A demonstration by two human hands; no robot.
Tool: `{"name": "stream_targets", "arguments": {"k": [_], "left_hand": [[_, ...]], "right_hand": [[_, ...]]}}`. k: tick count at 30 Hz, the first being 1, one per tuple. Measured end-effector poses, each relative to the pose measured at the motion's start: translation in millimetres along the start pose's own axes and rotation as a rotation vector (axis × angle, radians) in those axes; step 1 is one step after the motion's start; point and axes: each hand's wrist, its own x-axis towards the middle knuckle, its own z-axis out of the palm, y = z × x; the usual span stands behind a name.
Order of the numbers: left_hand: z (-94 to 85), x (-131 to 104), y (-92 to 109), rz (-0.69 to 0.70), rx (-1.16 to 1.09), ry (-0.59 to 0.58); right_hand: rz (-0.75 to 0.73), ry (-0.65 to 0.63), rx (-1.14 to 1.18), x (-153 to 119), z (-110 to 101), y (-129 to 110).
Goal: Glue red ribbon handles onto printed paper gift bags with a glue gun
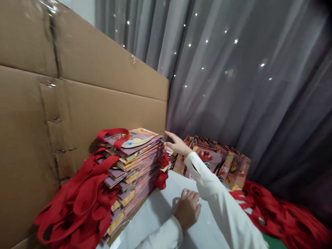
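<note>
A tall stack of printed paper bags (137,166) with red ribbon handles (85,204) stands at left centre. My right hand (178,143) reaches out beside the stack's upper right corner, fingers apart, holding nothing; whether it touches the bags I cannot tell. Lower down, my left hand (188,209) is over the white table (160,204), its fingers bent and slightly apart with nothing visible in them. Behind my right hand a row of similar bags (207,155) stands upright.
Large taped cardboard boxes (109,79) rise on the left. A grey curtain (220,86) with small lights hangs behind. More red ribbons (280,214) lie at the right, over something green (275,242).
</note>
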Motion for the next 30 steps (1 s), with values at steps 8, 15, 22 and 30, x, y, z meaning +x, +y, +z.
{"name": "stream_targets", "arguments": {"k": [8, 15, 22, 30], "left_hand": [[-13.8, 2, 4, 0.031, 0.063, 0.066], [-23.4, 1, 23, 0.117, 0.432, 0.154], [-15.9, -6, 25, 0.016, 0.578, -0.219], [-8.4, -10, 23, 0.022, 0.546, -0.416]], "right_hand": [[0.417, 0.213, -0.298, -138, -10, 108], [0.15, 0.029, -0.327, -215, 10, 71], [0.057, -0.182, -0.098, -275, 26, 54], [0.681, -0.125, -0.105, -313, -26, 151]]}}
